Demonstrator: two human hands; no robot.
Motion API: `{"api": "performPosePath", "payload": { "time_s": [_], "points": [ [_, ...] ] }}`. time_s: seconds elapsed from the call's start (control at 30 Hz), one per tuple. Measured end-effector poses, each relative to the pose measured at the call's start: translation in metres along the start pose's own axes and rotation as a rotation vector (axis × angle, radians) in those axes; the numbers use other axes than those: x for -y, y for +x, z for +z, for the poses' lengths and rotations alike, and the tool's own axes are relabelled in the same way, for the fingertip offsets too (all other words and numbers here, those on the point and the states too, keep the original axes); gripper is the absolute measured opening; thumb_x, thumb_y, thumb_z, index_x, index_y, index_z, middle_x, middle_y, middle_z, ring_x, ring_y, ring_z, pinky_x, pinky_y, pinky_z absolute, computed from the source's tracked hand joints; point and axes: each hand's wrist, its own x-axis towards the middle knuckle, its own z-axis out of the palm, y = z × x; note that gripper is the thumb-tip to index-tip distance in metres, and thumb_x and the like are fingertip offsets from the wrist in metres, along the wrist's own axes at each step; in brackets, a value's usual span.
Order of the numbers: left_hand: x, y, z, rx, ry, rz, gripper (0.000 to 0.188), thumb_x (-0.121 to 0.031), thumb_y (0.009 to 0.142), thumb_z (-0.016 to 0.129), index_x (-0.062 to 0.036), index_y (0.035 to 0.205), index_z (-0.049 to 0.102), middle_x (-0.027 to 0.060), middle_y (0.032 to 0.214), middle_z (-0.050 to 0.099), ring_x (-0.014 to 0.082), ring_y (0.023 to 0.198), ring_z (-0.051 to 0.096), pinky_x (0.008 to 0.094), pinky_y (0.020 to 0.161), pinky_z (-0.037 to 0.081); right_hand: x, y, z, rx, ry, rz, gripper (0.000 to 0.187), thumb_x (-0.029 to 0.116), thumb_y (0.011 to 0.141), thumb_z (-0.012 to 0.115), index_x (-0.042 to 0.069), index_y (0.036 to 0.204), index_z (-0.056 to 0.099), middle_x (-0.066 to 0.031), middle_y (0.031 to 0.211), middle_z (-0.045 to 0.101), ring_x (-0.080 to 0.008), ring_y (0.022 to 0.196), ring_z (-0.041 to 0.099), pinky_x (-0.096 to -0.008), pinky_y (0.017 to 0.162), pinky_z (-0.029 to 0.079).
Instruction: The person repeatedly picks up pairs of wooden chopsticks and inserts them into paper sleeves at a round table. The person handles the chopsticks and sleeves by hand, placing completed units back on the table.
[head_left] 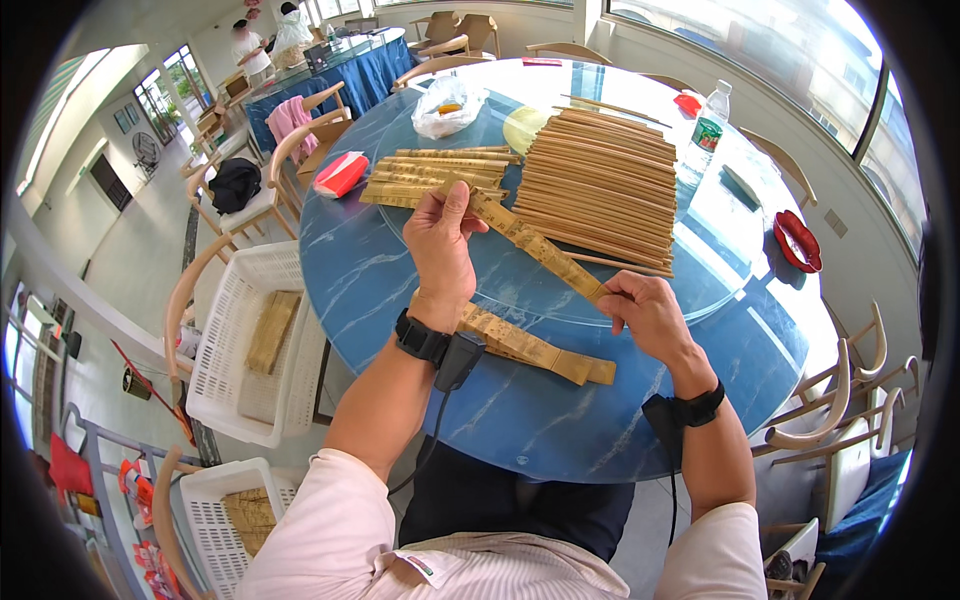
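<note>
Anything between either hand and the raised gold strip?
Nothing visible: the left hand pinches the gold strip near its upper end, the right hand its lower end; nothing covers the stretch between.

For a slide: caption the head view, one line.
Left hand and right hand hold a long flat gold strip above a round blue marbled table.

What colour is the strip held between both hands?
The strip is gold with dark markings; best seen in the head view.
</note>
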Motion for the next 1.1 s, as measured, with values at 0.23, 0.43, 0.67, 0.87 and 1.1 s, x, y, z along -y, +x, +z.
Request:
{"api": "performPosePath", "payload": {
  "time_s": [0.23, 0.43, 0.67, 0.87, 1.1],
  "points": [
    [0.005, -0.009, 0.012, -0.026, 0.044, -0.053, 0.02, -0.022, 0.101, 0.078, -0.0072, 0.091, 0.068, 0.0011, 0.082, 0.069, 0.0104, 0.067, 0.063, 0.028, 0.064, 0.055, -0.005, 0.002, -0.005, -0.035, -0.04, -0.02, 0.011, 0.006, 0.093, 0.072, -0.005, 0.094, 0.072, -0.008, 0.073, 0.065, -0.0153, 0.062, 0.063, -0.0319, 0.059, 0.05],
    [0.023, -0.055, 0.037, 0.487, 0.204, -0.45, 0.023, -0.022, 0.102, 0.076, 0.0001, 0.107, 0.074, 0.0069, 0.092, 0.075, 0.0155, 0.079, 0.072, 0.0288, 0.064, 0.058, -0.009, 0.003, 0.001, -0.026, 0.062, -0.005, 0.011, 0.008, 0.097, 0.07, -0.002, 0.097, 0.071, -0.0043, 0.075, 0.067, -0.0117, 0.062, 0.061, -0.0286, 0.057, 0.048],
    [0.006, -0.032, 0.026, 0.367, 0.248, -0.397, 0.029, -0.027, 0.102, 0.075, 0.002, 0.099, 0.072, 0.0103, 0.081, 0.074, 0.0162, 0.07, 0.07, 0.0297, 0.059, 0.057, 0.01, -0.002, 0.005, -0.15, 0.205, -0.031, 0.015, 0.014, 0.103, 0.067, 0.0, 0.103, 0.073, -0.0019, 0.08, 0.069, -0.0086, 0.061, 0.062, -0.0235, 0.053, 0.047],
    [0.009, 0.054, -0.017, 0.236, 0.24, -0.49, 0.035, -0.036, 0.102, 0.076, -0.0019, 0.097, 0.072, 0.0075, 0.087, 0.072, 0.0131, 0.071, 0.069, 0.0272, 0.054, 0.056, -0.005, 0.004, 0.009, -0.145, 0.153, -0.025, 0.016, 0.013, 0.104, 0.066, -0.001, 0.105, 0.073, -0.003, 0.08, 0.069, -0.0097, 0.061, 0.063, -0.0249, 0.054, 0.049],
    [0.008, 0.048, -0.037, 0.287, 0.483, -0.467, 0.026, -0.028, 0.102, 0.075, -0.0018, 0.099, 0.074, 0.0022, 0.084, 0.071, 0.0072, 0.064, 0.062, 0.0229, 0.049, 0.046, 0.005, 0.002, 0.007, -0.148, 0.137, -0.038, 0.015, 0.009, 0.102, 0.066, -0.004, 0.103, 0.073, -0.0056, 0.08, 0.07, -0.0113, 0.061, 0.063, -0.0266, 0.056, 0.051]
  ]
}}
